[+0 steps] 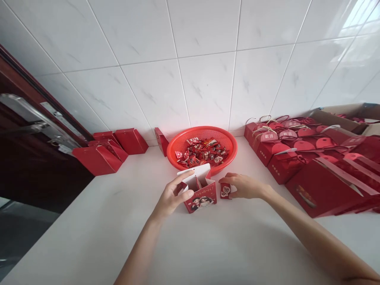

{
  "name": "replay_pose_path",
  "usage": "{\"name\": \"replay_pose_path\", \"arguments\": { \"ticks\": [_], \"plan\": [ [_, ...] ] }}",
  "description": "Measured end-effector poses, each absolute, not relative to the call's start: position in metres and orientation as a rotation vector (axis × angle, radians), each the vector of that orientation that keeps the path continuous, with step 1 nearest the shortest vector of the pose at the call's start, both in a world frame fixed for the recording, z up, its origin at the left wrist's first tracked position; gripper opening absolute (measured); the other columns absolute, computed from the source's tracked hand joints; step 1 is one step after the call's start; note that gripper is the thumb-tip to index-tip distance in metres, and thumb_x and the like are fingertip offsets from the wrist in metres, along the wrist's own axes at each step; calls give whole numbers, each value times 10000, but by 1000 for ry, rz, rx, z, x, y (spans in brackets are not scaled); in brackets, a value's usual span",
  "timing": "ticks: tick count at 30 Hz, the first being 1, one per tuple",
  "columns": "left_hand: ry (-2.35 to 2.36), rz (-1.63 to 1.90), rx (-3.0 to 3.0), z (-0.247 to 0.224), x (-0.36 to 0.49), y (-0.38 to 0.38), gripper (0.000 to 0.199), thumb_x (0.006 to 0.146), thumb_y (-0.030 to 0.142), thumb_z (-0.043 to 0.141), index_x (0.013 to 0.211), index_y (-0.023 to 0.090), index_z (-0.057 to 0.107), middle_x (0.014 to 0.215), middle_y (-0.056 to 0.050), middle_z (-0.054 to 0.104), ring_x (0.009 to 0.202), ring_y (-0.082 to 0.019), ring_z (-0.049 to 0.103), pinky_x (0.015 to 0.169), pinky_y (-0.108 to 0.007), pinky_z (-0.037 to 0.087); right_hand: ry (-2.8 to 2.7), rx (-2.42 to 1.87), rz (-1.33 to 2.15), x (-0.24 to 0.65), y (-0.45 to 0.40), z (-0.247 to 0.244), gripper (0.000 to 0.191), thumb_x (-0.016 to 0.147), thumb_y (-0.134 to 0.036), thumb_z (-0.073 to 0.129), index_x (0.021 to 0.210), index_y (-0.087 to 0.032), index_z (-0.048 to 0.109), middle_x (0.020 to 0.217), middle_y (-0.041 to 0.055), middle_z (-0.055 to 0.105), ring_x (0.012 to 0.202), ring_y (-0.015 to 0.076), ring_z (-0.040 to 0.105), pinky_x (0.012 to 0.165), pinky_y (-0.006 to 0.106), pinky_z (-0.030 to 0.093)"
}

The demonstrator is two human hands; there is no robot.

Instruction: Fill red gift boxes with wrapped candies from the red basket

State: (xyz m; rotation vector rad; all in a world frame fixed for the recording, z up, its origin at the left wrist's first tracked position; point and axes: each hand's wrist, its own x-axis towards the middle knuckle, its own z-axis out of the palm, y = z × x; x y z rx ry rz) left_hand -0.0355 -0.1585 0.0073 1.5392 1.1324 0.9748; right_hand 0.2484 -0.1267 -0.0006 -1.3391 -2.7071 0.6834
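Note:
A red gift box (202,201) with a cartoon couple on its front stands upright on the white table, its white-lined flap raised. My left hand (171,196) grips its left side, thumb at the front edge and fingers by the flap. A wrapped piece shows inside, only in part. Just right of the box, my right hand (242,186) pinches a small red packet (225,190) with white lettering, close to the tabletop. Behind the box sits a red plastic basket (232,156) holding many small red-wrapped candies (204,150).
Several red boxes (99,160) stand at the left near the dark door (29,158). Another thin red box (161,141) leans by the basket. Rows of handled red gift boxes (277,166) fill the right side, with a cardboard carton (341,114) behind. A tiled wall (148,91) closes the back.

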Motion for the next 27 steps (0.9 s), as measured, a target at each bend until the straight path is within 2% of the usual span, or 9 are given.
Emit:
{"name": "replay_pose_path", "arguments": {
  "ticks": [3, 7, 9, 12, 15, 17, 22, 27],
  "plan": [
    [1127, 983, 1549, 6, -36, -159, 602, 727, 461, 770, 1280, 238, 684, 1470, -88, 564, 1362, -373, 490, 1080, -435, 463, -2730, -1377, 610, 240, -130, -17, 477, 815, -265, 730, 1271, -160, 640, 1135, 152, 675, 1040, 289, 652, 821, 347, 505],
    [1117, 977, 1527, 3, -36, -158, 610, 736, 463, 769, 1295, 238, 671, 1488, -96, 543, 1313, -359, 541, 1073, -432, 464, -2690, -1417, 544, 240, -129, -19, 398, 799, -157, 693, 1197, -160, 674, 1044, 132, 703, 937, 247, 667, 736, 294, 477],
    [1097, 980, 1524, 2, -36, -159, 596, 739, 454, 770, 1290, 248, 673, 1482, -87, 549, 1326, -353, 529, 1080, -419, 455, -2653, -1377, 559, 247, -127, -8, 279, 803, -122, 658, 1073, -159, 715, 982, 109, 711, 837, 205, 660, 682, 265, 452],
    [1073, 985, 1540, 4, -36, -159, 586, 741, 442, 767, 1287, 248, 674, 1462, -76, 569, 1366, -341, 489, 1090, -393, 441, -2480, -1218, 623, 259, -130, 23, 106, 851, -187, 637, 912, -162, 720, 876, 63, 708, 687, 144, 587, 637, 248, 429],
    [1088, 979, 1542, 4, -36, -159, 595, 743, 443, 763, 1296, 248, 665, 1465, -76, 562, 1364, -336, 485, 1069, -385, 455, -2213, -1054, 640, 262, -138, 56, 174, 871, -318, 665, 956, -173, 710, 826, 38, 694, 606, 117, 488, 590, 246, 414],
    [1078, 990, 1522, 3, -36, -159, 593, 747, 441, 764, 1301, 259, 660, 1470, -70, 553, 1361, -328, 485, 1062, -375, 458, -2122, -957, 622, 255, -143, 71, 203, 865, -344, 684, 973, -173, 697, 852, 43, 690, 600, 112, 466, 586, 249, 419],
    [1012, 1008, 1490, 1, -35, -159, 559, 756, 426, 781, 1277, 259, 670, 1443, -75, 573, 1295, -324, 551, 1023, -369, 485, -2373, -794, 480, 221, -145, 79, 128, 907, -180, 603, 997, -176, 695, 923, 67, 677, 767, 152, 572, 681, 266, 437],
    [950, 1027, 1468, 1, -34, -159, 554, 753, 396, 804, 1273, 258, 675, 1419, -79, 600, 1181, -309, 629, 997, -391, 507, -2689, -816, 479, 195, -139, 80, 206, 843, -45, 580, 925, -167, 724, 920, 72, 682, 764, 158, 595, 618, 251, 368]
  ]
}}
